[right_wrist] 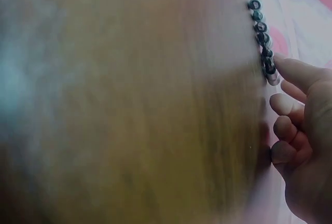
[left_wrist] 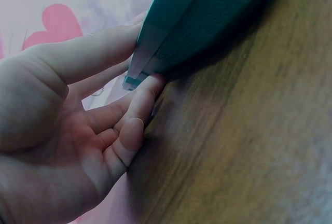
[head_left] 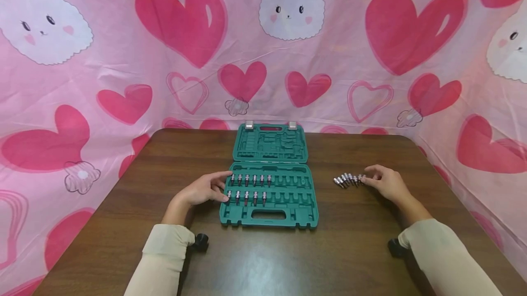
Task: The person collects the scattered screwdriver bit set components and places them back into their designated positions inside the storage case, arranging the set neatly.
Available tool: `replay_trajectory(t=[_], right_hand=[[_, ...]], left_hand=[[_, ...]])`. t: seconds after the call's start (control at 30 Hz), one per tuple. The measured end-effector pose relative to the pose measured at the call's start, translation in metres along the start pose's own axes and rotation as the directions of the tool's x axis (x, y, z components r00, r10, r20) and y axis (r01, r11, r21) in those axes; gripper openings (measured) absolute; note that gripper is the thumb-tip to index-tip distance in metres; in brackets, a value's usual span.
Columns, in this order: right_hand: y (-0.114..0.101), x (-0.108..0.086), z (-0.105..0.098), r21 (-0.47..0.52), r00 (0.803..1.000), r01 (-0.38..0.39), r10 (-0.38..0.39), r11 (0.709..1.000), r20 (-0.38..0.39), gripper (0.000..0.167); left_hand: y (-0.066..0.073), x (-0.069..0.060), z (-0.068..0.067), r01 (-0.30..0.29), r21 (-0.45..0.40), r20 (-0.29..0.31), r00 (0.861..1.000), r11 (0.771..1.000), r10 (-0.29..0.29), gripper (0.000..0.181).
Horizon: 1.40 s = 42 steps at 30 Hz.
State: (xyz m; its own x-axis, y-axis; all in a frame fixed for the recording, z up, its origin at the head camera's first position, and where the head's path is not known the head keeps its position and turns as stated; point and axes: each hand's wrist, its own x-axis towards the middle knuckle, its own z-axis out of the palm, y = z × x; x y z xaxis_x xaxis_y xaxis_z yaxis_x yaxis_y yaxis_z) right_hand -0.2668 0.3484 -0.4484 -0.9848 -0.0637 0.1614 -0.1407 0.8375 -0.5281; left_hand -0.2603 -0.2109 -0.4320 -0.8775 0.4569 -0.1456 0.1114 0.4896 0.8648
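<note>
A green case [head_left: 269, 217] lies unfolded on the table, with short metal bit sockets [head_left: 247, 197] in two rows on its left side. My left hand [head_left: 201, 189] rests against the case's left edge; in the left wrist view this hand [left_wrist: 67, 115] has thumb and fingertips touching the side wall of the case [left_wrist: 181, 27], other fingers loosely bent. Right of the case, several loose sockets [head_left: 345, 180] lie in a close row. At the right end of that row is my right hand [head_left: 387, 185], its thumb touching the last socket [right_wrist: 271, 73], with index finger apart from the thumb.
The brown wooden table [head_left: 263, 259] carries the case near its middle. The raised lid [head_left: 269, 142] leans at the back, with two metal latches on its far edge. Pink cloth [head_left: 255, 58] with hearts and rabbits hangs behind and at both sides. Beige sleeves [head_left: 160, 255] cover both forearms.
</note>
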Motion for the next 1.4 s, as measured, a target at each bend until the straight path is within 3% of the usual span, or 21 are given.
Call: replay_trajectory(t=[0.57,1.1,1.4], right_hand=[[-0.002,0.000,-0.002,-0.024,1.000,0.011,-0.011,1.000,0.002,0.024],[-0.014,0.002,-0.002,-0.002,1.000,0.025,-0.025,1.000,-0.006,0.021],[-0.025,0.003,0.001,-0.010,0.996,0.050,-0.050,0.999,-0.077,0.020]], left_hand=[[0.003,0.000,0.001,-0.004,-0.013,-0.002,1.000,1.000,0.004,0.077],[0.002,-0.001,0.001,0.017,-0.008,-0.010,1.000,1.000,-0.017,0.077],[0.003,-0.001,0.001,0.011,-0.022,-0.010,1.000,1.000,-0.011,0.077]])
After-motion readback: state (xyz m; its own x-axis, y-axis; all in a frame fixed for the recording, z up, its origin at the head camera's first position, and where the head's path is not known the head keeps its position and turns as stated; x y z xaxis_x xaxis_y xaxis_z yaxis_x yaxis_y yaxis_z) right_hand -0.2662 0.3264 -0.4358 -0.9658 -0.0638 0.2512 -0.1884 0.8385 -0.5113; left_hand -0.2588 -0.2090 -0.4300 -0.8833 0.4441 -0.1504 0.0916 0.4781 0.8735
